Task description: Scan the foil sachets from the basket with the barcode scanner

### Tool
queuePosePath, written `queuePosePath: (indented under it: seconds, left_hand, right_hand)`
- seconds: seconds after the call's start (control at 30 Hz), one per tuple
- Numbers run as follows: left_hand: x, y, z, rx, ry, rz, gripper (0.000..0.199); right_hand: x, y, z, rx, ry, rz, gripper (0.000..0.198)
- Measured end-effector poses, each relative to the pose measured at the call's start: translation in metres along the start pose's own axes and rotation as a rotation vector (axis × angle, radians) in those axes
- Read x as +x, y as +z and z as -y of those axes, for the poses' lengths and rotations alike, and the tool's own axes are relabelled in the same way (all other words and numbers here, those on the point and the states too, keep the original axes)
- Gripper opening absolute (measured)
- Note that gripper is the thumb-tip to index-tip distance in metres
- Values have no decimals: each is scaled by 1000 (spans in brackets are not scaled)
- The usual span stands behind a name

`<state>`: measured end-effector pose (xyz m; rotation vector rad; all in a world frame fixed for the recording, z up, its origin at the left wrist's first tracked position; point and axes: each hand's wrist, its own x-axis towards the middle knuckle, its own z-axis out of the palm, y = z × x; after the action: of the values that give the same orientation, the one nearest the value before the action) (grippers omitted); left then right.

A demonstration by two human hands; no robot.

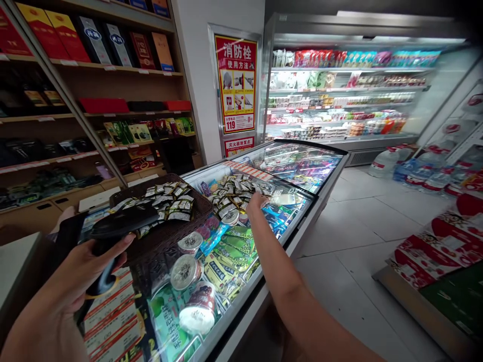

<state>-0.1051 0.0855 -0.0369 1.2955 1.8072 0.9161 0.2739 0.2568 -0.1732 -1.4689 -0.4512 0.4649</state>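
Observation:
My left hand (pixel 81 271) is wrapped round the handle of a black handheld barcode scanner (pixel 126 221). The scanner's head is in front of a dark woven basket (pixel 166 241) that holds several small black-and-white packets (pixel 181 207). My right hand (pixel 257 202) reaches over the chest freezer (pixel 241 296), at the right edge of a pile of similar small packets (pixel 232 193). Its fingers are mostly hidden behind the hand, so I cannot make out whether it grips anything. Ice cream tubs (pixel 184 271) and green ice pop packs (pixel 234 249) show below the glass.
Wooden shelves (pixel 121 70) with boxes and bags line the left. A lit fridge (pixel 347 85) stands at the back, beside a red fire hydrant sign (pixel 236 83). Water bottles (pixel 385 163) and red cartons (pixel 441 241) sit on the right, past the tiled floor (pixel 339 226).

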Motion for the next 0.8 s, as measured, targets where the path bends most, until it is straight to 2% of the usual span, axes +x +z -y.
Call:
queuePosePath:
  seconds: [0.13, 0.2, 0.27, 0.33, 0.43, 0.5, 0.57, 0.63, 0.73, 0.8]
  left_hand:
    - [-8, -1, -1, -19, 42, 2, 67]
    - [-11, -1, -3, -37, 34, -8, 67]
    - [-15, -1, -5, -26, 24, -44, 66]
    - [-16, -1, -5, -44, 22, -81, 68]
    - [-17, -3, -3, -76, 8, -113, 68]
    - [-15, -5, 0, -89, 5, -105, 66]
    - [-14, -7, 3, -99, 18, -93, 65]
    - [-14, -9, 4, -102, 32, -84, 64]
    - [-15, -10, 6, -97, 32, -76, 62]
    - [-16, -10, 7, -103, 35, -82, 59]
  right_hand:
    - [-23, 17, 9, 258, 147, -37, 28]
    - [-45, 25, 11, 393, 98, 40, 27]
    - [-69, 30, 11, 403, -53, 188, 24]
    - [-91, 37, 11, 318, -243, 394, 18]
    - [-116, 56, 14, 55, -498, 712, 9]
    - [-127, 76, 18, -141, -606, 823, 9]
    - [-133, 100, 22, -304, -639, 843, 15]
    - [-135, 122, 25, -411, -596, 851, 19]
    - [-133, 145, 30, -464, -527, 905, 25]
    - [-130, 151, 33, -456, -514, 937, 31]
